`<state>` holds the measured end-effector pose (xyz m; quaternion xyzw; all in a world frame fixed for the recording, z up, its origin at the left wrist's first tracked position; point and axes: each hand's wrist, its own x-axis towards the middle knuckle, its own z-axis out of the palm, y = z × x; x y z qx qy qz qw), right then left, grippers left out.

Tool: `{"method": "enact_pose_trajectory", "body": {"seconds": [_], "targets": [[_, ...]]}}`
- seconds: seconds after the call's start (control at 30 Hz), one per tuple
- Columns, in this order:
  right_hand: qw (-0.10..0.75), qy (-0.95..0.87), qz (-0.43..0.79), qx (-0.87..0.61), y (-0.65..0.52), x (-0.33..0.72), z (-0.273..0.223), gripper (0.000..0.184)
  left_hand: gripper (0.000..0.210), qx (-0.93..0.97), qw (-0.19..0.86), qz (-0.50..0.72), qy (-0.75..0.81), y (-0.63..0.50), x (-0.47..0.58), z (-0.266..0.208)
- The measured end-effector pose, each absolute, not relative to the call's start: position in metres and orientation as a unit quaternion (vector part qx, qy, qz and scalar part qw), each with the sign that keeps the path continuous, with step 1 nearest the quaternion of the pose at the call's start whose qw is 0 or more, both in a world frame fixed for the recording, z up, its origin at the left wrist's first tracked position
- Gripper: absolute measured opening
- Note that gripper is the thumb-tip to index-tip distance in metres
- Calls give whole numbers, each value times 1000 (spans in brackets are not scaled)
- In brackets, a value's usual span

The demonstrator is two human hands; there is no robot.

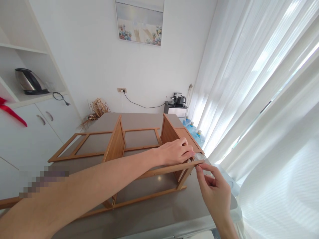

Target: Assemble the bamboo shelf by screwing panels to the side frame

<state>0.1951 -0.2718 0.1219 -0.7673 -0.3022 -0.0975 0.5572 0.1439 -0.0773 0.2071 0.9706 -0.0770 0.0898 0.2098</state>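
Observation:
A wooden shelf frame (159, 170) lies on its side on a grey-covered table, with two upright panels standing between its long rails. My left arm reaches across it. My left hand (175, 152) is closed over the right-hand panel (169, 130), fingers curled down by the near rail; the exact grip is partly hidden. At the right end of that rail, my right hand (215, 187) pinches with thumb and forefinger. Whatever lies between those fingertips is too small to make out. A short crosspiece (184, 178) joins the near rails just left of my right hand.
The grey tabletop (154, 217) extends around the frame. White curtains (239, 66) hang at the right, above blue water bottles (198, 135). A black kettle (181, 100) stands on a small cabinet behind. Dried stalks (98, 108) lie at the far left corner.

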Motion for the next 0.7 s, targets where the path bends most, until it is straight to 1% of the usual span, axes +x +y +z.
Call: {"method": "enact_pose_trajectory", "body": {"seconds": [0.13,0.27,0.43,0.7], "targets": [[584,-266,-55,-765,-271,196,121,28,41,972,201,91,-79,-77,143,207],[601,-267,-43,-752,-271,198,122,31,42,972,200,96,-79,-77,143,207],[602,-279,-38,-747,-272,199,124,32,42,971,203,90,-89,-77,145,205],[596,-296,6,-746,-278,199,124,29,40,955,259,70,-128,-76,144,211]]}}
